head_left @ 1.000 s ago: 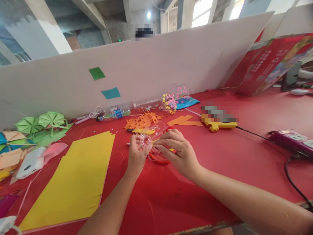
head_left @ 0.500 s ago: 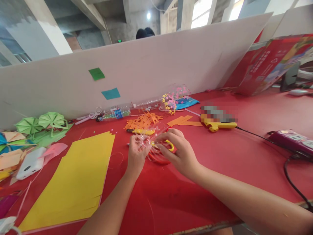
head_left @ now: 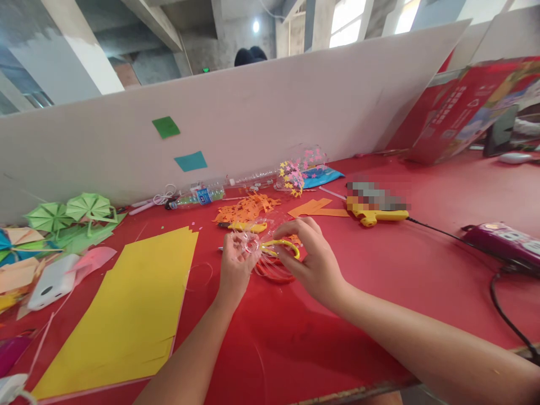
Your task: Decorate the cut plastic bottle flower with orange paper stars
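My left hand (head_left: 239,259) is closed on a piece of clear plastic (head_left: 253,243) with a round ring and thin curved strips fanning out to the right, like a cut bottle top. My right hand (head_left: 310,253) hovers at the strips, its fingers bent and the thumb apart from them; whether it touches a strip is hard to see. Under the plastic lie scissors (head_left: 291,247) with a yellow handle loop and, beside it, a red-orange ring (head_left: 276,273). Just behind is a yellow utility knife (head_left: 248,226).
Yellow paper sheets (head_left: 126,304) lie at left, near green paper umbrellas (head_left: 88,207). Orange paper stars (head_left: 247,208), a plastic bottle (head_left: 202,195) and a star-covered bottle (head_left: 304,169) sit toward the white partition (head_left: 270,112). A yellow glue gun (head_left: 371,211) with a cord lies at right.
My right hand's fingers have spread apart and shifted slightly right, away from the plastic strips. My left hand stays in place with the clear plastic.
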Demonstrator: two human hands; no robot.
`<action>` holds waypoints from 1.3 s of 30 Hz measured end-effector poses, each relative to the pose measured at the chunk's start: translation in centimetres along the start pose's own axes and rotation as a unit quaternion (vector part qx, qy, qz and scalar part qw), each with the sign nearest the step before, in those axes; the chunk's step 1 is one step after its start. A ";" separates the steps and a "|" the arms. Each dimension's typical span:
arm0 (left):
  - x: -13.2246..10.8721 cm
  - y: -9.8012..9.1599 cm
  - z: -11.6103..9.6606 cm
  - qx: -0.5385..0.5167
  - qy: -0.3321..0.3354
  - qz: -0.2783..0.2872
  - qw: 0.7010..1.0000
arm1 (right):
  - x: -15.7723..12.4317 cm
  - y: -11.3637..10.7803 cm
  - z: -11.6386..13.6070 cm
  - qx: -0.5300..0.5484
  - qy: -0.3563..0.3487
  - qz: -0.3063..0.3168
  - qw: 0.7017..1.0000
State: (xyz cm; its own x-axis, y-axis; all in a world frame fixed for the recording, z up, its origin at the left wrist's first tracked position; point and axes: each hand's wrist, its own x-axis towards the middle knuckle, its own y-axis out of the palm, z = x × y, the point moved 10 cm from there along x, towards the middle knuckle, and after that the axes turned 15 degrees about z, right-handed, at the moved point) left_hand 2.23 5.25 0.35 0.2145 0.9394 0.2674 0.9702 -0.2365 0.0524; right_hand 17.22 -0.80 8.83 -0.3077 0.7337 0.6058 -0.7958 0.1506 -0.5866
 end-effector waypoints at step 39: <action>-0.6 -0.4 -0.7 0.113 0.057 -0.019 0.992 | -0.3 -0.6 1.9 -0.065 -0.055 -0.036 0.996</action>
State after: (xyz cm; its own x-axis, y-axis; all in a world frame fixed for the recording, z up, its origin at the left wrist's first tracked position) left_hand 1.67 4.59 0.82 0.1755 0.9092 0.3777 0.9807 -0.1278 -0.1481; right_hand 16.85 -2.39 10.00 -0.3132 0.6422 0.6997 -0.7457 0.2900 -0.5999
